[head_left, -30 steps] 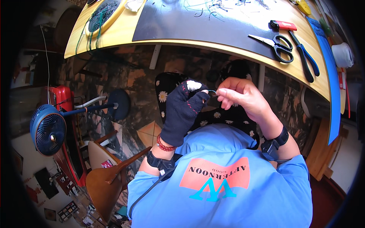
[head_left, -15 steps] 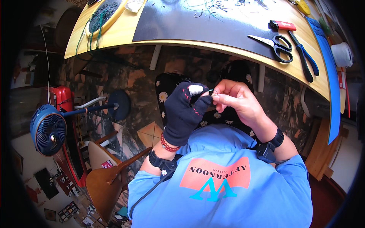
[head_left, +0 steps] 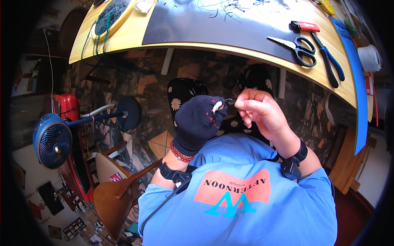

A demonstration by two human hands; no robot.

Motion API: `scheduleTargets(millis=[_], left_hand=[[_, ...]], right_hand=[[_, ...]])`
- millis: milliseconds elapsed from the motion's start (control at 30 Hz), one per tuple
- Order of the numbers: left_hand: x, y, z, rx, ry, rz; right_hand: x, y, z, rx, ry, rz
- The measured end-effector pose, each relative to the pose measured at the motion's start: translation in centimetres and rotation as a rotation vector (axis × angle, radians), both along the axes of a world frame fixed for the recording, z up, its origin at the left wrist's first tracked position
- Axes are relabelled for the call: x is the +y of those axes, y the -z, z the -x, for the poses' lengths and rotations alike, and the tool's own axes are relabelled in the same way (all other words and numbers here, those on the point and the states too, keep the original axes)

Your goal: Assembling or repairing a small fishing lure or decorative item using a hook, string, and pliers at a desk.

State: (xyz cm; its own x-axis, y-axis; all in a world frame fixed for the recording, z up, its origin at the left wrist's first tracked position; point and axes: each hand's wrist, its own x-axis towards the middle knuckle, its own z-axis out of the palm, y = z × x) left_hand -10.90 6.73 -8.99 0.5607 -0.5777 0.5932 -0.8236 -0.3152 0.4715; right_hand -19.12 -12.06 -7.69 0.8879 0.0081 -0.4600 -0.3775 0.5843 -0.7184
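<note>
Above my lap, my left hand (head_left: 201, 119) wears a dark glove with red stitching, a white wrap showing at one finger. Its fingers are closed, gripping what looks like a small dark fishing hook, most of it hidden in the glove. My right hand (head_left: 258, 108) is bare and pinches thumb against forefinger. A thin dark loop of line (head_left: 230, 101) spans the short gap from the glove to that pinch. Which end belongs to the hook is too small to tell.
Ahead is a wooden table with a dark mat (head_left: 184, 30), bearing loose hooks (head_left: 213, 15), black scissors (head_left: 303, 51), a red lighter (head_left: 308, 26) and blue-black pliers (head_left: 330, 61). A yellow-rimmed tray (head_left: 130, 9) holds green line. A fan (head_left: 52, 140) and chair (head_left: 111, 192) stand left.
My left hand has turned, its fingers curling tighter. My right hand has drawn slightly right from it, so the thin loop shows between them.
</note>
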Motion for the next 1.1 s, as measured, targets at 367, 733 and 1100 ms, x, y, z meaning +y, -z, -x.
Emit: scheduleTargets(millis=[367,733,1100], left_hand=[[-0.4,-0.2,0.3,0.077,-0.024,0.081],[-0.3,-0.5,0.9,0.065,0.021,-0.004],[-1.1,-0.6,0.8,0.225,0.012,0.034]], right_hand=[[1.6,0.6,0.3,-0.045,-0.003,0.043],[-0.3,0.3,-0.1,-0.183,0.197,0.386],[-0.4,1.0,0.1,-0.25,-0.014,0.593]])
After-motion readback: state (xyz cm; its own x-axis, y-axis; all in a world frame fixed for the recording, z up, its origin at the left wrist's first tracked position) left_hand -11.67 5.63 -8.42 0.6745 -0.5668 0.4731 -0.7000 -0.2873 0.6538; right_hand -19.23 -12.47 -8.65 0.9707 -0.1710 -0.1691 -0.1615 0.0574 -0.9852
